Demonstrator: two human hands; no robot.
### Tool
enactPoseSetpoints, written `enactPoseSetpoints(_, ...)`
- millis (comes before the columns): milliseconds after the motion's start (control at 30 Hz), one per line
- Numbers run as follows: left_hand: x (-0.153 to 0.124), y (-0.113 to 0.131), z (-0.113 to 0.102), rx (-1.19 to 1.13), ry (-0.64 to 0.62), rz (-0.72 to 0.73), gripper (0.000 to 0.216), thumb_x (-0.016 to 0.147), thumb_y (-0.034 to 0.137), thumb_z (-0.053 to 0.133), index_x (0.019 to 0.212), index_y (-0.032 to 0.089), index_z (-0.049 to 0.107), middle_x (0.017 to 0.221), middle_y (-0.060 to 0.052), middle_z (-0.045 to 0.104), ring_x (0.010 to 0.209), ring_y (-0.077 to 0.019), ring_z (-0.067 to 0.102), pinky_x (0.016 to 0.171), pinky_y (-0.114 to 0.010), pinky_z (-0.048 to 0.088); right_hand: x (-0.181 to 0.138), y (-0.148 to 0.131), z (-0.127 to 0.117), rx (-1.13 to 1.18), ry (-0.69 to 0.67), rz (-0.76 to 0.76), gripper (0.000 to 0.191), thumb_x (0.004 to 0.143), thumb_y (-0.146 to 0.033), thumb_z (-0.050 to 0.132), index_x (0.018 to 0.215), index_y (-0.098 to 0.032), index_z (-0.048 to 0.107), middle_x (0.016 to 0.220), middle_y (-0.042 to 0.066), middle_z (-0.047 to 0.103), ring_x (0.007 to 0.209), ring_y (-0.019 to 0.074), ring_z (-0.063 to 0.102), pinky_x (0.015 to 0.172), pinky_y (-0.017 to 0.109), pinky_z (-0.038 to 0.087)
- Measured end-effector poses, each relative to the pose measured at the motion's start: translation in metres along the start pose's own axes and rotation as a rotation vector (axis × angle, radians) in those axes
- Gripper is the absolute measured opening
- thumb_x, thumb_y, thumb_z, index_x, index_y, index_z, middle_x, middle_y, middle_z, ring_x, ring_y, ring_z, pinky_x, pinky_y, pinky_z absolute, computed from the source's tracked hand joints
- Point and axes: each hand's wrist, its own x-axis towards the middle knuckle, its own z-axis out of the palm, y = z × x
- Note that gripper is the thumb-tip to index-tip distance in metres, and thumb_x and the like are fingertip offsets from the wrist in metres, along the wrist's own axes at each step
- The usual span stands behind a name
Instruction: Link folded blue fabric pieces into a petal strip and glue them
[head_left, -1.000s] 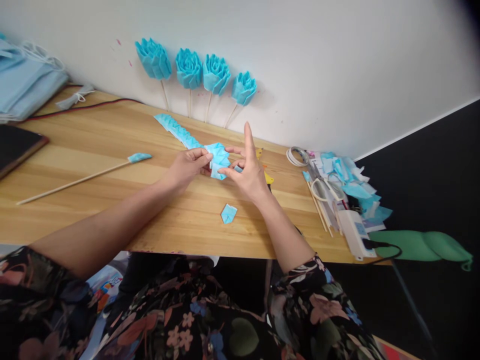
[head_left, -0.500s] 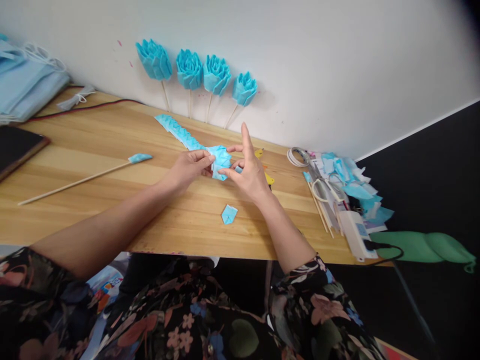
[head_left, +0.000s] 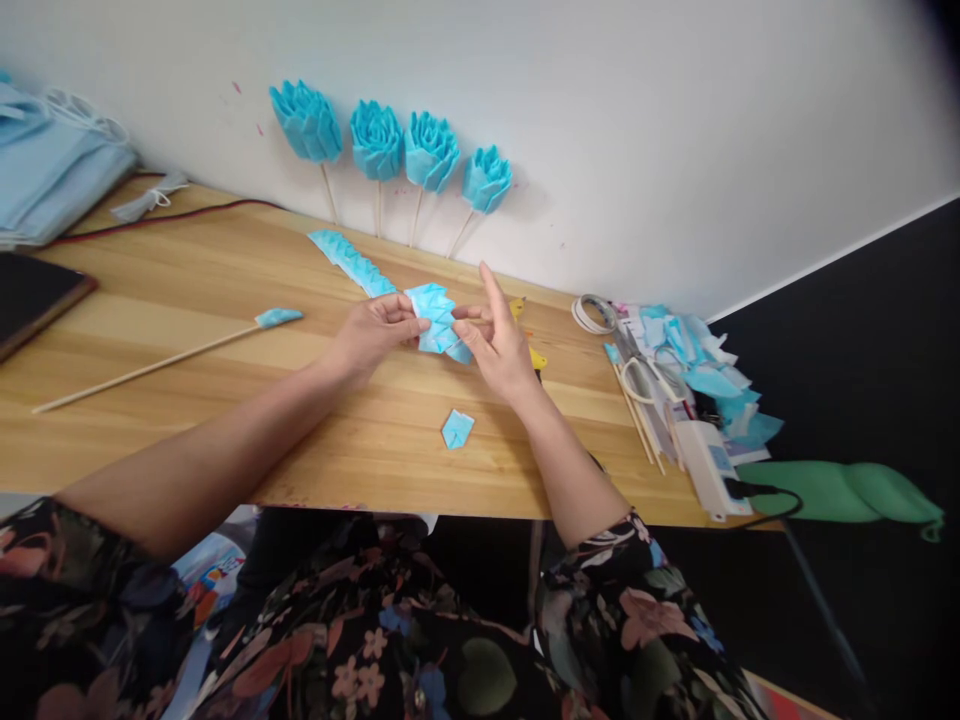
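Between my hands, above the table, is a short strip of folded blue fabric petals (head_left: 435, 312). My left hand (head_left: 373, 325) pinches its left edge. My right hand (head_left: 496, 345) holds its right end between thumb and fingers, with the index finger pointing up. A longer strip of overlapping blue petals (head_left: 349, 260) lies behind my left hand. One loose folded petal (head_left: 457, 429) rests on the table nearer to me. To the left lies a wooden stick with a blue tip (head_left: 169, 366). A yellow tool (head_left: 536, 358) is partly hidden behind my right hand.
Several blue fabric flowers on sticks (head_left: 377, 140) lean against the wall. Blue face masks (head_left: 56, 165) are piled at the left, above a dark flat object (head_left: 37, 298). On the right are a tape roll (head_left: 595, 314), scissors (head_left: 651, 382), blue scraps (head_left: 709, 360) and a power strip (head_left: 711, 468).
The petal piece in my hands has turned and shows more of its layered petals. My right fingers have shifted onto its right end, and the raised index finger has dropped slightly.
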Motion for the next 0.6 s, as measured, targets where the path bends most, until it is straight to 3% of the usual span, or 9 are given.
enactPoseSetpoints(133, 0.001, -0.001, -0.002, -0.033, 0.01, -0.006, 0.022, 0.072, 0.027, 0.084, 0.084, 0.016, 0.069, 0.081, -0.002, 0.074, 0.072, -0.0134, 0.067, 0.079, -0.031, 0.054, -0.002, 0.002, 0.003, 0.113, 0.008, 0.051, 0.076, 0.095, -0.043, 0.061, 0.162, -0.033, 0.027, 0.1, 0.004, 0.073, 0.076, 0.0189, 0.064, 0.072, 0.036, 0.055)
enactPoseSetpoints(333, 0.004, 0.001, -0.003, -0.096, 0.095, -0.004, 0.019, 0.074, 0.022, 0.082, 0.082, 0.016, 0.066, 0.079, -0.001, 0.073, 0.073, -0.0135, 0.068, 0.078, -0.031, 0.053, -0.008, 0.002, 0.002, 0.173, 0.01, 0.168, 0.059, 0.09, -0.038, 0.066, 0.147, -0.029, 0.053, 0.077, -0.001, 0.069, 0.065, 0.018, 0.057, 0.062, 0.035, 0.05)
enactPoseSetpoints(467, 0.003, 0.002, -0.003, -0.115, 0.104, -0.005, 0.021, 0.072, 0.023, 0.083, 0.08, 0.016, 0.066, 0.078, -0.001, 0.074, 0.072, -0.0134, 0.067, 0.076, -0.03, 0.054, -0.012, 0.003, 0.0, 0.121, -0.08, 0.185, 0.037, 0.094, -0.052, 0.059, 0.109, -0.022, 0.073, 0.075, 0.002, 0.071, 0.072, 0.0197, 0.064, 0.07, 0.035, 0.051)
enactPoseSetpoints(600, 0.002, 0.0, -0.002, -0.097, 0.061, -0.008, 0.021, 0.073, 0.026, 0.083, 0.083, 0.016, 0.068, 0.08, -0.002, 0.074, 0.074, -0.0142, 0.068, 0.079, -0.031, 0.054, -0.01, 0.002, 0.002, 0.114, -0.04, 0.129, 0.054, 0.098, -0.065, 0.045, 0.077, -0.02, 0.068, 0.075, 0.002, 0.066, 0.078, 0.0193, 0.061, 0.078, 0.034, 0.048)
